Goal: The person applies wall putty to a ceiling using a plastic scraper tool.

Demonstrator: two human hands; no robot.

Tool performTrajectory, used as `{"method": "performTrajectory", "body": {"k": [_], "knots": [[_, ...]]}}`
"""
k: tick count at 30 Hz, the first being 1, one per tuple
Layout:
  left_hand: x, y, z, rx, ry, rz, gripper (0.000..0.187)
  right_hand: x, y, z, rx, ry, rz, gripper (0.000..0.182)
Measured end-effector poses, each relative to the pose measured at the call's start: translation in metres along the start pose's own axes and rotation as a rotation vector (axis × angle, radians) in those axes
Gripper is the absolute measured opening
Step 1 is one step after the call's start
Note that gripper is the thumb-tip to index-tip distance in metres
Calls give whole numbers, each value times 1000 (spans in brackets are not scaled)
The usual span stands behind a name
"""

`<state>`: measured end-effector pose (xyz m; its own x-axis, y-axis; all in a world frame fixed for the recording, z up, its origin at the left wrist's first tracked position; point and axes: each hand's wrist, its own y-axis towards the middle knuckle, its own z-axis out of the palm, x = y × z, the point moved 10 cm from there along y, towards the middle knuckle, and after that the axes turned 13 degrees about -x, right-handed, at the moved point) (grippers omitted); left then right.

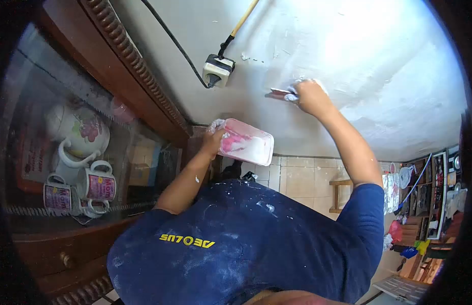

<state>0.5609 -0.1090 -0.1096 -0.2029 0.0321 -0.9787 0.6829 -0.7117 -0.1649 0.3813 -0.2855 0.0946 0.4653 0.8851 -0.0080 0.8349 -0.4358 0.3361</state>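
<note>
Right hand (311, 96) grips scraper (280, 93) against wall (378, 61); left hand (215, 138) grips tray (246, 142). Risk: tilted tray spills filler; scraper near socket (218, 70) may smear it.

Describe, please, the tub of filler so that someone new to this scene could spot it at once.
Start at the pale wall, then drop below the white socket toward the dark wooden cabinet. Beside the cabinet's edge, the left hand holds up a rectangular tub. It is the only pink-and-white thing there, smeared with white paste, unlike the small scraper in the right hand.
</note>
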Motion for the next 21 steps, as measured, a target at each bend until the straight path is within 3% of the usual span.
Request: {"method": "performTrajectory", "body": {"k": [1, 3, 5, 7, 8, 9, 10, 11, 13, 14, 15, 16, 17, 19, 21], "knots": [[-7, 0, -2, -15, 119, 84, 29, -3, 6, 1, -5, -1, 0, 15], [15, 17, -7, -14, 61, 118, 29, -22, 29, -23, -249, -127, 87, 15], [16, 21, -10, -17, 6, 148, 28, -18, 43, -108, -461, -85, 112, 18], [14, 15, -4, 9, -149, -7, 30, -3, 51, -196, -633, -188, 10, 26], [26, 24, -9, 10, -151, -1, 30, -19, 56, -219, -624, -143, 91, 28], [35, 38, -17, 12, -20, 178, 30, -32, 58, -236, -615, -99, 170, 30], [33, 42, -20, 13, 110, 358, 29, -13, 50, -257, -682, -19, 90, 29], [23, 38, -18, 11, 103, 365, 29, 8, 38, -271, -746, 61, 5, 28], [18, 29, -12, 70, 93, 173, 28, 4, 34, -226, -397, 47, 174, 24], [5, 22, -8, 70, 86, 178, 28, -4, 22, -193, -459, 78, 133, 20], [-6, 17, -3, 91, 28, 173, 27, -21, 21, -128, -186, 129, 257, 20], [-13, 13, 3, 111, -31, 166, 26, 6, 14, -89, -73, 71, 92, 18], [-16, 11, 4, 113, -38, 170, 26, 13, 5, -49, 24, 30, 105, 15], [-34, 2, 10, 144, 294, 458, 27, 12, -7, 34, 5, -31, 2, 13], [-29, 4, 9, 121, 300, 489, 26, 11, -3, 42, 0, -53, -16, 15]]}}
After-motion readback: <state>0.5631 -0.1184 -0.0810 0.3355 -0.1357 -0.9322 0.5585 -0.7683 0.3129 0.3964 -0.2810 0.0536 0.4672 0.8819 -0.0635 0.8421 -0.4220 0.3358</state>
